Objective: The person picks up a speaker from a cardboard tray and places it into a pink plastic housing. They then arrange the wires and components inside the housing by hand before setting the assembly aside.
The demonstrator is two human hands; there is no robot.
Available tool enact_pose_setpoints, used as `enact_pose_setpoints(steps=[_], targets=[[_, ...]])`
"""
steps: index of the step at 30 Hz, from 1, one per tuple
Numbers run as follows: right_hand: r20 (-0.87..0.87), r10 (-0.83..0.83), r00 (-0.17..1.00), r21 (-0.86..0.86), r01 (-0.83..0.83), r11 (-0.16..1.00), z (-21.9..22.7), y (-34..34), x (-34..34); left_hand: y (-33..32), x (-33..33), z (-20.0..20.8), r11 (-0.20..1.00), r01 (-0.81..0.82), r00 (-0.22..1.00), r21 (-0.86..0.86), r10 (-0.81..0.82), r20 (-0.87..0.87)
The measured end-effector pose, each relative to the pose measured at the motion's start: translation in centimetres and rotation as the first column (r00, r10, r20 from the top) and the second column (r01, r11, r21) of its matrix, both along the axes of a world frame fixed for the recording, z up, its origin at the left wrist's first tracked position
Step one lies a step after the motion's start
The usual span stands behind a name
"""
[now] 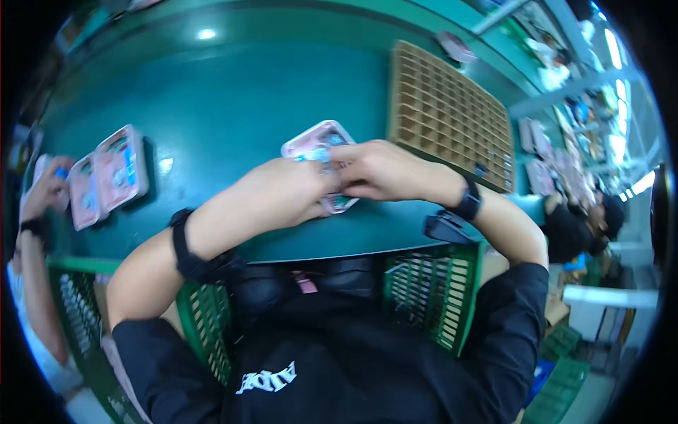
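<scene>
A small pink case (pixel 337 129) lies on the green table in front of me, with blue, white and green bits showing inside. My left hand (pixel 300 189) reaches over its near part from the left, fingers bent inward. From the other side my right hand (pixel 381 171) meets it, its fingers closed together over the case. A blue-and-white item (pixel 313 155) shows at the left hand's fingertips, too blurred to name. Both sets of fingertips partly hide each other and the middle of the case, so what they grip cannot be made out.
Right of the case stands a tan compartment tray (pixel 452 116) with a few small pieces in its near cells. A dark object (pixel 448 227) sits at the table's edge. On the left, an open pink case (pixel 116 169) lies near another person's hand (pixel 44 191). Green crates (pixel 431 293) flank my lap.
</scene>
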State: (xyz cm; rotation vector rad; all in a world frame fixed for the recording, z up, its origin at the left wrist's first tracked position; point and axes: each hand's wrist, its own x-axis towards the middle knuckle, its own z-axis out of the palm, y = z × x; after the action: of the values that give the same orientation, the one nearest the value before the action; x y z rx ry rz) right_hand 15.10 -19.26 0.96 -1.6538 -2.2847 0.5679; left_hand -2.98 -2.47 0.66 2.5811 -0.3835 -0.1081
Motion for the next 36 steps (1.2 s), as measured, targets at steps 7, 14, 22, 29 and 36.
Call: enact_pose_setpoints(steps=[7,14,22,29,36], targets=[[0.136,-0.078,0.988,0.081,0.067,0.994,0.2,1.0,-1.5,0.7,0.8,-0.3,0.994,0.088,0.996,-0.070,-0.086,0.031],[0.337,-0.133,0.932,0.087,0.110,0.990,-0.1,1.0,-3.2,0.9,1.5,0.5,0.983,0.113,0.994,-0.142,-0.113,0.012],[0.460,-0.180,0.869,0.207,0.092,0.974,-0.7,-0.4,-4.3,1.3,2.4,1.3,0.996,0.083,0.992,-0.040,-0.086,-0.093],[0.192,-0.180,0.965,0.305,0.115,0.945,1.6,-0.9,-4.7,12.9,0.2,4.3,0.892,-0.437,0.874,0.116,0.452,-0.178],[0.280,-0.079,0.957,0.214,0.018,0.977,0.5,1.7,-3.6,19.6,-1.5,3.3,0.381,-0.568,0.374,0.730,0.909,-0.184]])
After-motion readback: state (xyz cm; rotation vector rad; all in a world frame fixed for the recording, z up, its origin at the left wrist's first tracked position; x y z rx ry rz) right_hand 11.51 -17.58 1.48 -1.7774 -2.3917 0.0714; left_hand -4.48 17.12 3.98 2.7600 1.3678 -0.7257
